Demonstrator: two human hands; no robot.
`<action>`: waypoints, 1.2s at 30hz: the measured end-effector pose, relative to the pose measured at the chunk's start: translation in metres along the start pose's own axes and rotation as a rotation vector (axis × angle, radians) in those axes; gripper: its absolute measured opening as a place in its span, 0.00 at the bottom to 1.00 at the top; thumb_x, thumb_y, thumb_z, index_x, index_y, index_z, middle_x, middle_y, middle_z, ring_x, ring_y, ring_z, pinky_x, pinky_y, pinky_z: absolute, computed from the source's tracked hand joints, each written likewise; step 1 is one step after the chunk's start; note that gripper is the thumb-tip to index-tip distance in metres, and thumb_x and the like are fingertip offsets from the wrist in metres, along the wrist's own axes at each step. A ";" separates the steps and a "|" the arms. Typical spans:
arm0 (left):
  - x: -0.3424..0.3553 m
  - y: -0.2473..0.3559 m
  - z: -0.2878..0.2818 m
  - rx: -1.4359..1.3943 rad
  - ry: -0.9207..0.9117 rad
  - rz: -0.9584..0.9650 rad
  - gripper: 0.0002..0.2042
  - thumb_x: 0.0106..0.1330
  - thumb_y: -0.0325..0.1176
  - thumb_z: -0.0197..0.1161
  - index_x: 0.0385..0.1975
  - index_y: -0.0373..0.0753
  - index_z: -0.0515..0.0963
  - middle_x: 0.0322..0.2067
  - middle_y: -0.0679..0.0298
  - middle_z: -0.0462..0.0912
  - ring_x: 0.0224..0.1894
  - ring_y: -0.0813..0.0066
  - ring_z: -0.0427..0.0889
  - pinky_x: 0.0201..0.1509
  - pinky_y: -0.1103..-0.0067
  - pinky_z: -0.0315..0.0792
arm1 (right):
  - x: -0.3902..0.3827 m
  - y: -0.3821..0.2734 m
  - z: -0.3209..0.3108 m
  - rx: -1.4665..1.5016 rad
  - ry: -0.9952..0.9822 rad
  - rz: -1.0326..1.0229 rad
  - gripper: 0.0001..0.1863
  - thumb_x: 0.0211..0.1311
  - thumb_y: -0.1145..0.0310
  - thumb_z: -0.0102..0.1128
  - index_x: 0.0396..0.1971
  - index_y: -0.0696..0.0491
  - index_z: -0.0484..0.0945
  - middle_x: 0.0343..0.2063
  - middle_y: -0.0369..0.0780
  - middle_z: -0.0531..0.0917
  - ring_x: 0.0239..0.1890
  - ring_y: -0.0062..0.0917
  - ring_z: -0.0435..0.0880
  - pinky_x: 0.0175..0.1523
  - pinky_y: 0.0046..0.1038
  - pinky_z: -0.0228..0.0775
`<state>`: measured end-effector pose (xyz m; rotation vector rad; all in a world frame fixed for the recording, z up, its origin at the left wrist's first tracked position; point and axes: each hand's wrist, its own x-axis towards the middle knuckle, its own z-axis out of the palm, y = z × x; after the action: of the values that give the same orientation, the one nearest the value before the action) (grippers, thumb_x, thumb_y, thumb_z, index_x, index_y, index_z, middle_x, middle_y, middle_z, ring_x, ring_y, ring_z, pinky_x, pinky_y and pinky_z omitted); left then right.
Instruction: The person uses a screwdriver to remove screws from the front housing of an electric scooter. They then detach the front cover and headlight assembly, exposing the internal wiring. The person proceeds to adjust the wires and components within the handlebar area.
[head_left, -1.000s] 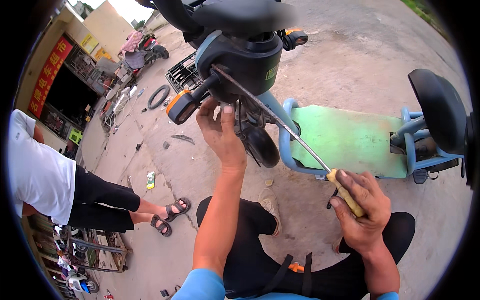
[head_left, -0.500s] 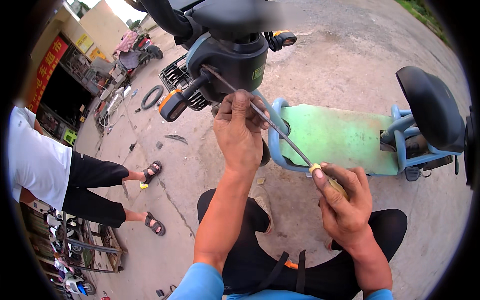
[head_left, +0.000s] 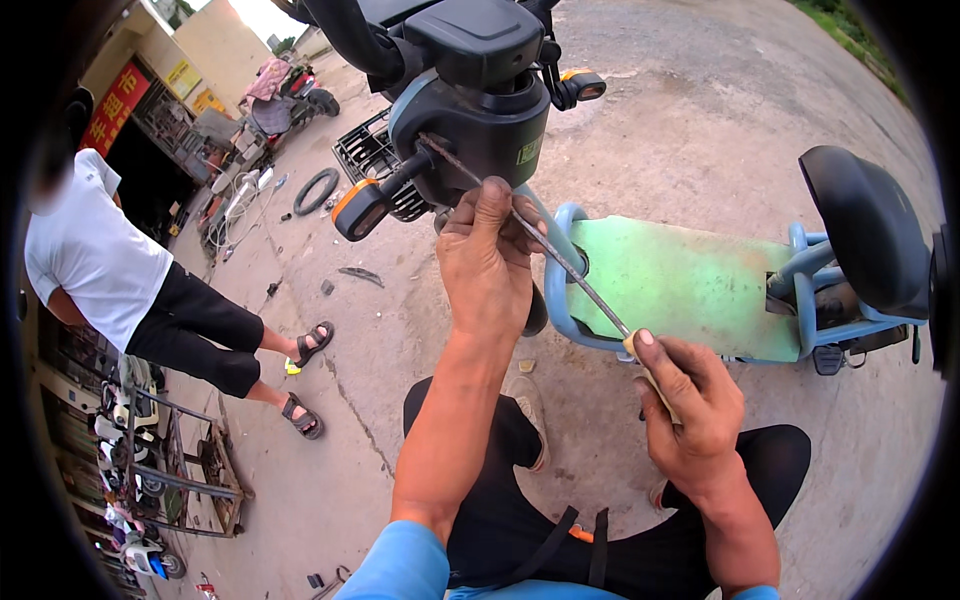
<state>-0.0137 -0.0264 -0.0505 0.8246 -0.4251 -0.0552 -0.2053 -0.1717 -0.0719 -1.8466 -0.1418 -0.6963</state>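
A long-shafted screwdriver (head_left: pixel 585 283) with a yellowish handle runs slantwise between my hands. My right hand (head_left: pixel 690 415) is closed around the handle. Farther up, my left hand (head_left: pixel 487 260) pinches the shaft between thumb and fingers. The tip meets the black front housing (head_left: pixel 480 135) of a light-blue electric scooter, just above the stalk of an orange-and-black turn signal (head_left: pixel 362 208). Whether the tip sits in a screw cannot be made out. The scooter's black handlebar cover (head_left: pixel 478 40) rises above the housing.
The scooter's greenish footboard (head_left: pixel 680 280) and black seat (head_left: pixel 865 230) extend to the right. A black basket (head_left: pixel 375 160) is fixed in front. At left stands a person in a white shirt (head_left: pixel 100 255). A tyre (head_left: pixel 316 191) and a metal rack (head_left: pixel 185 465) are on the concrete.
The view has shifted slightly, so the scooter and the person at left appear farther right. The blurred handlebar cover is now sharp. My right fingers have changed position a little on the handle.
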 end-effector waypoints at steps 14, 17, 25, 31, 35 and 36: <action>0.001 0.001 0.000 -0.016 0.026 -0.018 0.10 0.70 0.37 0.62 0.40 0.35 0.77 0.31 0.60 0.83 0.31 0.71 0.83 0.36 0.80 0.79 | 0.003 0.005 -0.007 -0.418 0.040 -0.307 0.30 0.48 0.85 0.64 0.57 0.56 0.78 0.35 0.48 0.81 0.28 0.29 0.81 0.32 0.28 0.74; 0.000 0.004 0.001 -0.015 0.003 0.040 0.10 0.70 0.36 0.63 0.40 0.34 0.78 0.31 0.58 0.83 0.31 0.71 0.84 0.34 0.79 0.80 | 0.005 -0.004 -0.008 -0.149 0.039 -0.119 0.27 0.51 0.83 0.64 0.55 0.58 0.78 0.35 0.46 0.82 0.28 0.25 0.81 0.31 0.25 0.74; -0.001 0.004 0.003 -0.113 0.002 -0.077 0.11 0.70 0.38 0.62 0.40 0.36 0.78 0.32 0.60 0.83 0.33 0.69 0.84 0.36 0.81 0.79 | -0.001 0.007 -0.010 -0.362 0.046 -0.216 0.29 0.48 0.84 0.65 0.55 0.56 0.79 0.33 0.46 0.81 0.29 0.29 0.82 0.32 0.27 0.73; -0.002 0.008 -0.005 -0.035 -0.066 0.014 0.10 0.73 0.35 0.57 0.43 0.34 0.77 0.33 0.59 0.83 0.35 0.69 0.84 0.38 0.79 0.80 | 0.007 -0.015 -0.030 1.059 -0.194 0.709 0.27 0.64 0.72 0.61 0.61 0.65 0.69 0.37 0.44 0.82 0.19 0.14 0.71 0.22 0.17 0.61; 0.001 0.005 0.005 -0.103 -0.053 -0.055 0.11 0.73 0.36 0.57 0.44 0.34 0.77 0.34 0.58 0.82 0.38 0.68 0.84 0.42 0.76 0.80 | -0.003 -0.009 -0.021 0.459 -0.043 0.467 0.22 0.61 0.77 0.61 0.57 0.61 0.75 0.35 0.44 0.81 0.22 0.18 0.73 0.24 0.20 0.65; 0.001 0.005 0.004 -0.098 -0.053 -0.059 0.11 0.73 0.36 0.57 0.44 0.34 0.77 0.34 0.58 0.82 0.38 0.68 0.84 0.42 0.76 0.80 | -0.002 -0.005 -0.019 0.464 -0.041 0.470 0.22 0.61 0.77 0.61 0.57 0.61 0.75 0.35 0.44 0.81 0.22 0.18 0.73 0.24 0.20 0.65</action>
<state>-0.0147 -0.0262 -0.0445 0.7401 -0.4444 -0.1513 -0.2163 -0.1862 -0.0640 -1.3744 0.0985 -0.2650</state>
